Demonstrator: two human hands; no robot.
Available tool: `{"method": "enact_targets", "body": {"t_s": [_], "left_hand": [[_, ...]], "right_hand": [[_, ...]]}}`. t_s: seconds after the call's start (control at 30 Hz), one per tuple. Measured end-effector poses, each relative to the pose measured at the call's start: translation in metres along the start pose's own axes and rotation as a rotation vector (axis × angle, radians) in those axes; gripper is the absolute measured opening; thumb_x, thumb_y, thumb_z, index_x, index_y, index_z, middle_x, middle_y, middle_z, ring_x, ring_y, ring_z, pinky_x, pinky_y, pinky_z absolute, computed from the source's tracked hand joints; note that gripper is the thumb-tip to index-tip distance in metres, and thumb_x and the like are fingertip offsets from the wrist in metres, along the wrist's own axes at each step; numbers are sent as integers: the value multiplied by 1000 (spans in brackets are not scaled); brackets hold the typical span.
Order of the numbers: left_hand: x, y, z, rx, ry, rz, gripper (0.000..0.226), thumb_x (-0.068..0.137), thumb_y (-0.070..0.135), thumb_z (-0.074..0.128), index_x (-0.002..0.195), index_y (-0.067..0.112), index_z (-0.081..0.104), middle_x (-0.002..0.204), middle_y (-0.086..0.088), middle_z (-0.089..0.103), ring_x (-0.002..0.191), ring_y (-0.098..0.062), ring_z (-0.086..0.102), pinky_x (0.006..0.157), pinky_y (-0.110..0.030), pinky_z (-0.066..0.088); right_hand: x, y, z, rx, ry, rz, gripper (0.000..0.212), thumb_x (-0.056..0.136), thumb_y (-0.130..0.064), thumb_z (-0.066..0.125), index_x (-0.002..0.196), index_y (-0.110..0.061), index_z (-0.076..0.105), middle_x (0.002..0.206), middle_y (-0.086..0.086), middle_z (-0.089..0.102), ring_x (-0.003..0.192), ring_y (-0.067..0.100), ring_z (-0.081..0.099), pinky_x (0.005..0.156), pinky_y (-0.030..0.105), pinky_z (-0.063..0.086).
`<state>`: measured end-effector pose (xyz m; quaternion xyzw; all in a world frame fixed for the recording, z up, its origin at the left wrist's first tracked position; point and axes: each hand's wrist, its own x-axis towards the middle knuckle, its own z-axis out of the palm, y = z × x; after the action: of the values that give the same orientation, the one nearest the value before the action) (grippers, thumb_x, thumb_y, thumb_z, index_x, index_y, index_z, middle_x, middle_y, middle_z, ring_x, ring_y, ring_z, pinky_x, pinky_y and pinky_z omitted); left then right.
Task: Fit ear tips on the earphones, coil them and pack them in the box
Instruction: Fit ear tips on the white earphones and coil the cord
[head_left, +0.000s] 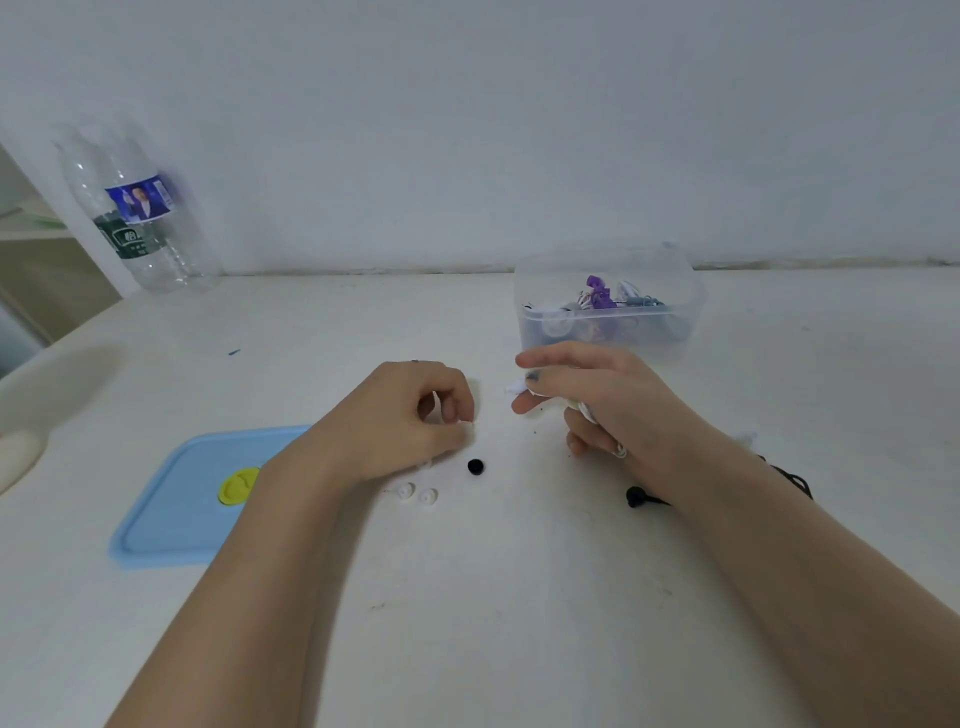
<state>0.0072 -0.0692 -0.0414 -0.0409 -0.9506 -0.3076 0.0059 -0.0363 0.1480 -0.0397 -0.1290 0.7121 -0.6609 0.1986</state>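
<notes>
Two hands were over the white table (467, 623), and items are logged left to right. At 10 o'clock a clear water bottle (136, 208) leaned against the wall. At 8 o'clock the blue lid (176, 509) with its yellow centre lay flat. Your left hand (400, 415) had curled fingers with thumb and forefinger pinched together at the tips; whether they held a white ear tip could not be told. Just below it lay two white ear tips (415, 493) side by side and one black ear tip (475, 466). Your right hand (597, 400) gripped white earphones (514, 387), one bud showing at the fingertips. The clear box (608, 306) stood at 1 o'clock, holding mixed earphones. Black earphones (636, 497) lay under your right wrist.
</notes>
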Motion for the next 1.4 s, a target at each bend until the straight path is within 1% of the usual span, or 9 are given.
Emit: {"method": "enact_targets", "body": {"t_s": [0.2,0.3,0.4,0.5,0.7,1.03,1.17,1.3,1.4], "left_hand": [[0,2,5,-21,4,51,22,85,10,68,78,30,65,77,18,63,59,-5,48,63,-21,46],[-1,6,7,-83,32,69,15,91,14,67,82,26,64,64,22,60,52,-3,48,56,-23,47],[-1,12,10,-178,99,120,14,94,8,65,87,20,64,61,24,57,53,-5,46,48,-25,48],[0,15,16,-212,134,160,17,93,3,65,87,20,63,58,23,54,55,-7,42,53,-19,40],[3,13,20,-279,153,161,19,92,2,65,87,20,66,61,21,55,59,-13,42,59,-26,38],[3,12,20,-336,163,184,16,91,-1,67,92,15,68,62,20,56,60,-15,41,58,-25,38],[4,12,20,-333,175,182,13,92,4,69,91,17,69,62,19,55,61,-15,44,60,-30,39],[5,13,21,-344,178,182,11,93,10,71,91,20,67,63,19,57,61,-15,45,63,-33,41],[4,12,21,-363,189,191,10,93,12,73,91,20,67,64,19,59,61,-17,46,62,-32,41]], "right_hand": [[0,0,3,-61,-6,0,21,90,-12,64,110,-15,70,92,2,78,36,12,29,43,22,42],[1,2,4,-60,33,-10,22,86,-12,68,108,-17,69,93,10,77,38,15,31,45,25,43],[2,3,6,-44,64,-27,19,85,-13,70,103,-19,70,95,18,75,38,15,33,46,26,44],[2,5,7,-53,55,-69,19,87,-11,66,101,-23,71,95,18,74,38,14,35,48,27,45],[3,7,8,-83,36,-113,19,89,-7,62,98,-20,72,94,25,68,38,11,37,46,27,44],[3,10,9,-77,52,-157,18,91,-7,61,94,-21,73,81,14,69,38,11,38,47,27,46],[4,9,7,-40,83,-147,16,90,-5,61,94,-16,72,85,28,63,38,11,37,46,26,46],[4,9,3,46,82,-123,15,91,-4,62,97,-13,72,77,7,65,38,12,36,48,25,47],[5,10,2,34,76,-123,14,92,-5,62,98,-13,72,75,2,68,37,13,37,49,27,48]]}}
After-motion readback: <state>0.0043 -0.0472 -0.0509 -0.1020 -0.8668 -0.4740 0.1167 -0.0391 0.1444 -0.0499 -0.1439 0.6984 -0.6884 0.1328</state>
